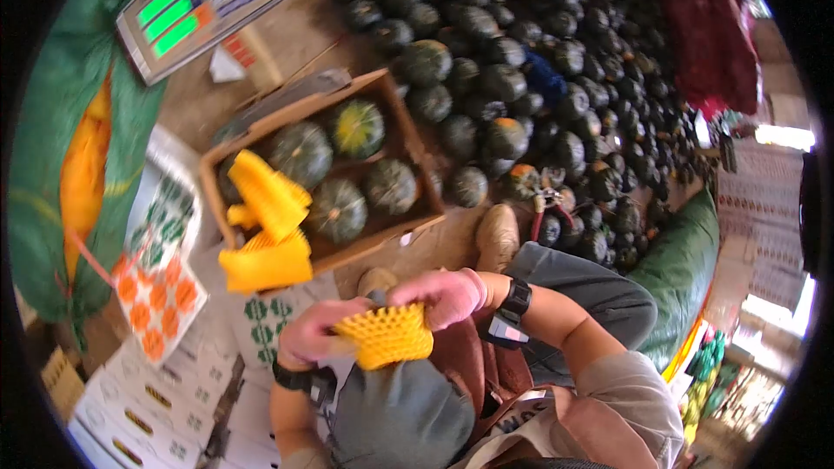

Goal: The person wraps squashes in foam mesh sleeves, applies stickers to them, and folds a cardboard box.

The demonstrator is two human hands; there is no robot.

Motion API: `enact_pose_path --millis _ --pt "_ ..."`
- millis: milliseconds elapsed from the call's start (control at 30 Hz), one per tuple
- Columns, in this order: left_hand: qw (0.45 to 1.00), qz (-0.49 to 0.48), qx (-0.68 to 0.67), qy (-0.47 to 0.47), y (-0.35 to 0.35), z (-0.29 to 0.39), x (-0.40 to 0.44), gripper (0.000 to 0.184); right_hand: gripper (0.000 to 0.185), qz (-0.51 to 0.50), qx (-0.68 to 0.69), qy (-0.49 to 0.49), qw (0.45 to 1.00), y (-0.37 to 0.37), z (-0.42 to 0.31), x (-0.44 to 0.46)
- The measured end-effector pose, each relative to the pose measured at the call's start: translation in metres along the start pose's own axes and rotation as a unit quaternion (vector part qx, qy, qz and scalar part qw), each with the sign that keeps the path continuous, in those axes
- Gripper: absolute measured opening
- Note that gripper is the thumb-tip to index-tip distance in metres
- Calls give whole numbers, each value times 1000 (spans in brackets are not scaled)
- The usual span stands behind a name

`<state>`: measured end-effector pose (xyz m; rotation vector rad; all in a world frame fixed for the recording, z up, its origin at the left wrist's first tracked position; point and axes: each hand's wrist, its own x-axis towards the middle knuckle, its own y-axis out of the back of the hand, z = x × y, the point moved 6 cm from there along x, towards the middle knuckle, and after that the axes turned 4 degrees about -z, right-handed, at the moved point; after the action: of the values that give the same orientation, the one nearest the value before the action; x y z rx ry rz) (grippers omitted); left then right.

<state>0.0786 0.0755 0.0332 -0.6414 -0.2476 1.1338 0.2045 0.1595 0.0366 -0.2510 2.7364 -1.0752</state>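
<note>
Head: yellow netting (388, 336) between fingers (415, 292)

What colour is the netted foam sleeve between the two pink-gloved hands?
The netted foam sleeve is bright yellow; it shows best in the head view.

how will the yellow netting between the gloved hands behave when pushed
Probably springy and soft: the yellow netting is full of open holes. Likely light, since those holes leave little material. Perhaps not apt to roll: a similar piece looks flattened across the edge of the carton.
</note>
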Motion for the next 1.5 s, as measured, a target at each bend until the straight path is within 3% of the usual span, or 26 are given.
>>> enact_pose_path --millis 33,67,133,167,200,233,267,333,400,467,533,567,600,633,700,733,767,867,933,1000,1033,1067,1133,1233,1333,1500 --pt "997 16 -44 -66 6 1 5 38 39 -36 -58 -8 998 6 -13 -4" --pt "998 15 -40 -41 7 -5 8 47 45 -77 -110 -20 991 14 -30 -9" --pt "984 96 -119 86 -1 -6 14 53 46 6 -327 26 945 68 -81 -38" --pt "976 122 -149 104 1 -8 12 53 41 212 -448 26 868 125 -102 -68" --pt "965 151 -176 123 9 -9 5 54 36 448 -519 -42 727 181 -121 -111" --pt "952 178 -204 141 16 -11 0 54 31 612 -486 -104 615 227 -134 -156" --pt "956 188 -190 118 25 -10 -3 53 43 696 -606 -20 385 253 -154 -196" --pt "959 222 -165 65 35 -12 -10 52 64 748 -542 -294 247 305 -172 -250" --pt "955 229 -178 64 32 -2 -9 40 64 705 -522 -434 204 315 -167 -257" --pt "943 324 -73 31 34 -8 -22 31 60 663 -537 -487 187 344 -155 -266" --pt "923 331 197 -13 30 31 -8 24 56 666 -584 -416 208 343 -169 -271" --pt "898 330 290 -15 36 31 -9 18 51 705 -536 -288 364 377 -154 -316" --pt "898 308 303 81 39 36 1 23 47 718 -462 -149 498 405 -139 -346" --pt "889 274 320 177 41 41 11 29 43 716 -428 -53 549 369 -138 -327" --pt "863 256 412 143 38 36 23 33 37 678 -464 92 563 290 -134 -297" --pt "848 265 448 103 35 33 28 36 35 644 -536 137 529 262 -133 -287" --pt "827 215 473 216 34 23 34 44 34 667 -493 175 530 236 -134 -281" --pt "705 163 663 192 20 10 51 45 33 703 -199 300 614 128 -149 -192" --pt "696 234 662 150 26 -7 51 43 33 690 -189 306 629 95 -139 -144" --pt "660 257 690 149 26 -12 54 38 32 635 -342 158 674 74 -125 -80" --pt "653 236 691 199 25 -12 58 20 29 563 -450 98 686 77 -112 -46" --pt "633 252 708 187 23 -13 58 15 27 480 -549 57 682 79 -97 -12" --pt "589 288 737 165 22 -20 58 8 30 329 -762 -6 558 99 -59 43" --pt "578 330 733 139 22 -20 57 8 34 323 -770 -66 547 99 -55 55" --pt "593 354 710 139 23 -19 55 8 33 195 -814 -102 537 79 -44 36" --pt "587 358 714 132 24 -25 51 7 30 158 -851 -190 464 92 -66 17"
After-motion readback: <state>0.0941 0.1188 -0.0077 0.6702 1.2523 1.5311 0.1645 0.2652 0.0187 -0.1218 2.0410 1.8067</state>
